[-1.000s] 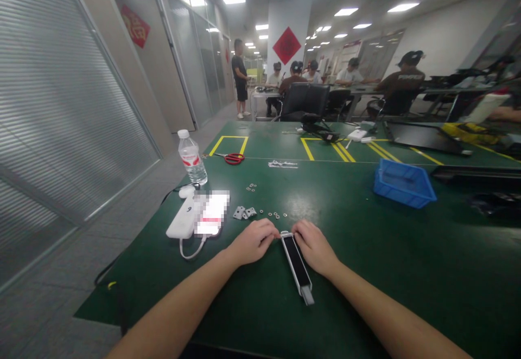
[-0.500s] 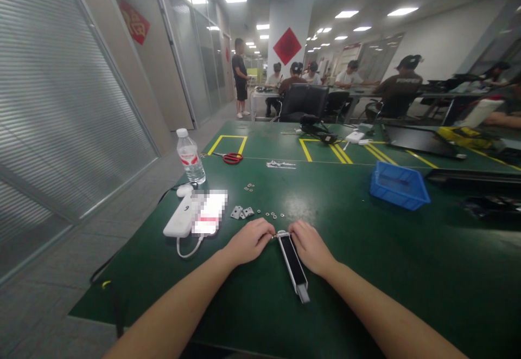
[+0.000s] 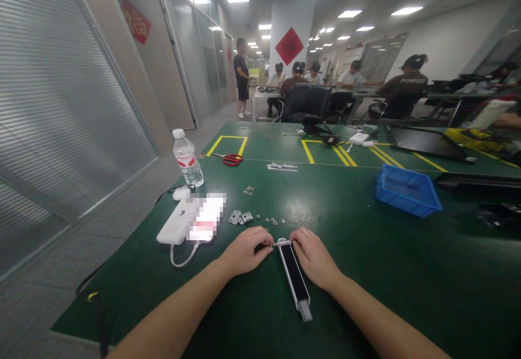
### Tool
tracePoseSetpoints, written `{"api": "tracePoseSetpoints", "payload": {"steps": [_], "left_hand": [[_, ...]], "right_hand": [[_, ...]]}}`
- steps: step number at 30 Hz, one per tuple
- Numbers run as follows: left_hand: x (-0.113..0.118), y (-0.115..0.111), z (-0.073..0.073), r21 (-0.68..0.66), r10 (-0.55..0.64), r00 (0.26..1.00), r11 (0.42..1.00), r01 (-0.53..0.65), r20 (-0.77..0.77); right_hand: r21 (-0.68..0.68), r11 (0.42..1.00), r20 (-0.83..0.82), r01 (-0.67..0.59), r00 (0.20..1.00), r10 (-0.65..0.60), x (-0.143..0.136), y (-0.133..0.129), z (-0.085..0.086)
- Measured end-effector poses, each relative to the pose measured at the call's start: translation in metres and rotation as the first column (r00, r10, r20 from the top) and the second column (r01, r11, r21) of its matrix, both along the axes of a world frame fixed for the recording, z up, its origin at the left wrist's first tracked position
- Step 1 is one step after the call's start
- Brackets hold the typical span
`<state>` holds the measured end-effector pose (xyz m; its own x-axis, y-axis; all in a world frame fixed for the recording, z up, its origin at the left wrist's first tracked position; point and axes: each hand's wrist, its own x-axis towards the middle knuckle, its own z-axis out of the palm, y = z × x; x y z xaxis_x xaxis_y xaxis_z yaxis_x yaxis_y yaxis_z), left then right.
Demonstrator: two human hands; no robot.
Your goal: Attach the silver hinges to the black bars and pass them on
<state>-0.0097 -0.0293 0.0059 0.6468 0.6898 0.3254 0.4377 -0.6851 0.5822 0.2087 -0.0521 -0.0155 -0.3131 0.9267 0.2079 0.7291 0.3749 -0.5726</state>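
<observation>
A long, narrow white-framed piece (image 3: 296, 276) with a black inner face and a grey tab at its near end lies on the green table (image 3: 391, 283). My right hand (image 3: 316, 258) has its fingers curled around the far end from the right. At the far left corner, the thumb and fingers of my left hand (image 3: 247, 250) are pinched together on something tiny, too small to name. Just beyond my hands are several small metal nuts or washers (image 3: 274, 221) and a cluster of grey metal plates with holes (image 3: 241, 217).
On the left stand a water bottle (image 3: 188, 158), a white power bank (image 3: 176, 223) and a cabled phone (image 3: 207, 218). Red-handled scissors (image 3: 232, 159) and small metal strips (image 3: 281, 167) lie farther back. A blue bin (image 3: 407, 191) is on the right. People sit at tables behind.
My left hand has shifted slightly left and its fingers have moved a little at the corner of the white-framed piece. My right hand keeps its hold. The view has shifted slightly.
</observation>
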Motion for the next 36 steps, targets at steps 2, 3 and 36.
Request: {"api": "tracePoseSetpoints", "payload": {"steps": [2,3,36], "left_hand": [[0.0007,0.0002,-0.0004,0.009,0.008,1.000,1.000,-0.008,-0.020],[0.0010,0.0005,-0.0007,0.019,0.008,1.000,1.000,-0.008,-0.025],[0.0015,0.0044,-0.0048,0.070,0.122,0.988,0.991,-0.116,-0.090]], "right_hand": [[0.002,1.000,0.008,0.006,1.000,-0.006,-0.0015,-0.0003,-0.0006],[0.006,1.000,0.018,0.010,1.000,-0.010,-0.0024,-0.0006,-0.0009],[0.018,1.000,-0.117,-0.013,0.993,0.015,0.0026,0.0018,0.0051]]}}
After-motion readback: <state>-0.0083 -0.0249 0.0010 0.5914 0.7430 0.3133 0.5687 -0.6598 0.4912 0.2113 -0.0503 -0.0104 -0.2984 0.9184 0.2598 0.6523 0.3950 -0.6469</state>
